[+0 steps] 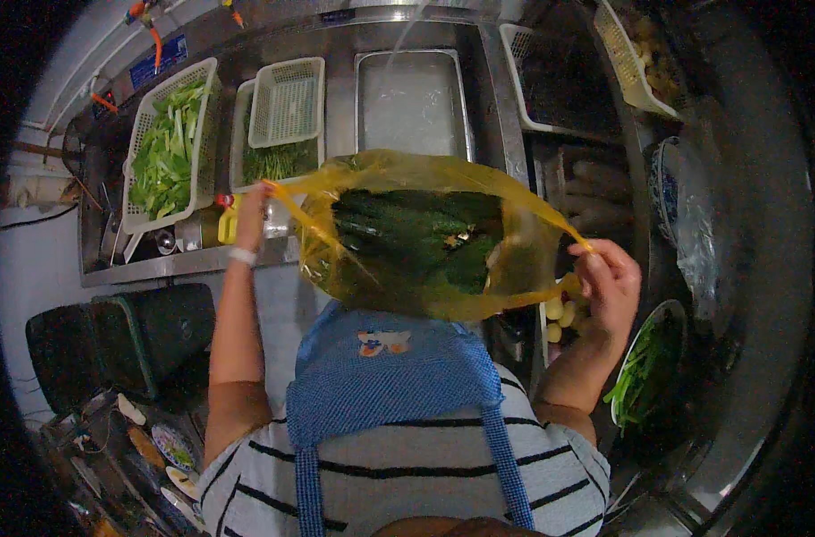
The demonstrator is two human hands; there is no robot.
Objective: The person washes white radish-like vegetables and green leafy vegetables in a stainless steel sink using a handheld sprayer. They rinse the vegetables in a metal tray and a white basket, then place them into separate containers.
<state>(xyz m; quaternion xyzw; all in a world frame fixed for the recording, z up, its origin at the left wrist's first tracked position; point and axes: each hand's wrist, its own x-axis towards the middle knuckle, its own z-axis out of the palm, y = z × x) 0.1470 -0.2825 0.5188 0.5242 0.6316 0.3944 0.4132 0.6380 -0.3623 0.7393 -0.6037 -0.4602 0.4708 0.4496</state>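
Note:
A translucent yellow plastic bag [407, 305] hangs stretched wide between my two hands, its mouth facing up. Inside lie several long dark green vegetables [407, 235], probably cucumbers; the plastic hides their lower sides. My left hand [252, 218] grips the bag's left handle. At the opposite side, my right hand [609, 275] pinches the other handle between thumb and fingers. Just beyond the bag, a rectangular steel pan [411, 107] stands in the sink with what looks like water in it, its near end covered by the bag.
Leafy greens fill a white plastic basket [206, 141] at the left. Beside it, a smaller basket [287, 101] rests over thin green stems [280, 161]. A yellow bottle [228, 221] stands near my left hand. On the right are potatoes [560, 319] and a bowl of green stalks [642, 376].

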